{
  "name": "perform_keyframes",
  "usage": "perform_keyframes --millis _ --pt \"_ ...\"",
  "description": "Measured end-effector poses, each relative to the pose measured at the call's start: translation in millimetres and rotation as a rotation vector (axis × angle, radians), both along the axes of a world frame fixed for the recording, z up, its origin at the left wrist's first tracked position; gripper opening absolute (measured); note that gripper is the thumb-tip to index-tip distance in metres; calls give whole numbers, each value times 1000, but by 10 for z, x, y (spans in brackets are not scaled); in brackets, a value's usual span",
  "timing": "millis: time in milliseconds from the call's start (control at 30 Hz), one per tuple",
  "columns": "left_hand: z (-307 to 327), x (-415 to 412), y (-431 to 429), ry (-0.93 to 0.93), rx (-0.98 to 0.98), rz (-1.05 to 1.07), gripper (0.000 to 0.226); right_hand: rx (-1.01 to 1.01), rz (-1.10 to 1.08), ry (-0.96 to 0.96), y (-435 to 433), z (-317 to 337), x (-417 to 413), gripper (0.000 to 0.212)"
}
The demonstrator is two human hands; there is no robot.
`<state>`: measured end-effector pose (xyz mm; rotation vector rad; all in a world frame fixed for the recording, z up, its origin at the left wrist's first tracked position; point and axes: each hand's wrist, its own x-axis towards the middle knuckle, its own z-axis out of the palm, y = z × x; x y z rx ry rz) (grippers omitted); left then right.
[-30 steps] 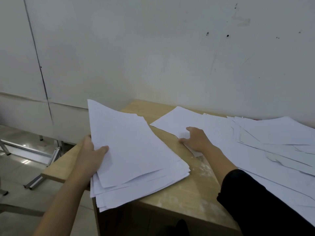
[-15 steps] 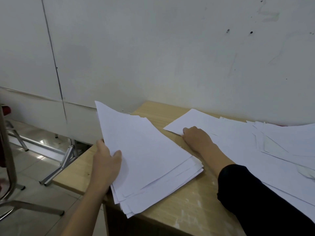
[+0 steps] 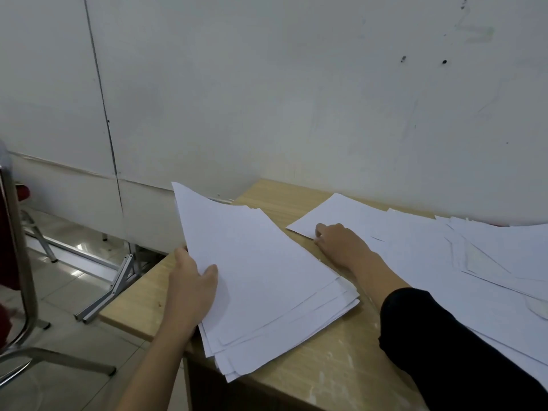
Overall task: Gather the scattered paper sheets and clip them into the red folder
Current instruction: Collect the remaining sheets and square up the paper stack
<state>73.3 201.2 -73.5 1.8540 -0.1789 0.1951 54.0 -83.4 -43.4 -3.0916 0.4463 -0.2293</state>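
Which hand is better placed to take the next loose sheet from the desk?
The right hand: its fingers lie on the near edge of the nearest loose sheet. The left hand is occupied, gripping the gathered stack.

We see our left hand (image 3: 189, 289) gripping a stack of white sheets (image 3: 261, 280) at the left edge of the wooden table (image 3: 311, 369). The thumb lies on top and the stack's far end is raised off the table. Our right hand (image 3: 341, 247), below a black sleeve (image 3: 444, 351), rests on a single sheet (image 3: 344, 210) near the table's far edge. We cannot tell whether it pinches the sheet. Scattered sheets (image 3: 474, 262) cover the table's right part. A metal-framed chair (image 3: 17, 262) stands left of the table.
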Motion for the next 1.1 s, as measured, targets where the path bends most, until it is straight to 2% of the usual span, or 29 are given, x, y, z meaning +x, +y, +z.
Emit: perform_keyframes --millis 100,167,233,333,400,533,633,700,800,833,900,1000,1100 --pt "-8 11 3 0 9 -5 30 -84 4 -80 69 25 6 13" --pt "-13 21 2 2 15 -10 30 -70 42 -236 91 68 -29 9" --pt "-12 25 2 10 12 -10 28 -43 174 -416 184 124 -85 14" --pt "-1 28 1 60 -53 -24 21 152 387 -533 397 233 -216 18" --pt "32 13 12 116 -136 -34 26 285 445 -489 499 273 -319 26" --pt "73 71 66 226 -271 -113 59 465 506 -263 633 250 -545 31" --pt "145 104 64 318 -387 -184 55 518 510 -114 705 225 -740 26" --pt "161 136 68 340 -341 -195 48 568 525 -52 747 198 -830 21" --pt "154 138 4 290 -133 -149 49 625 503 43 704 199 -977 7" --pt "146 139 -15 267 -88 -124 51 635 466 43 663 202 -1006 14" --pt "150 129 -44 197 -49 -101 53 637 333 -78 505 229 -1094 31" --pt "212 154 -60 106 -89 -105 56 512 108 -250 104 270 -1274 53" --pt "340 177 -125 62 -145 -145 56 458 -92 -117 -388 266 -1554 79"
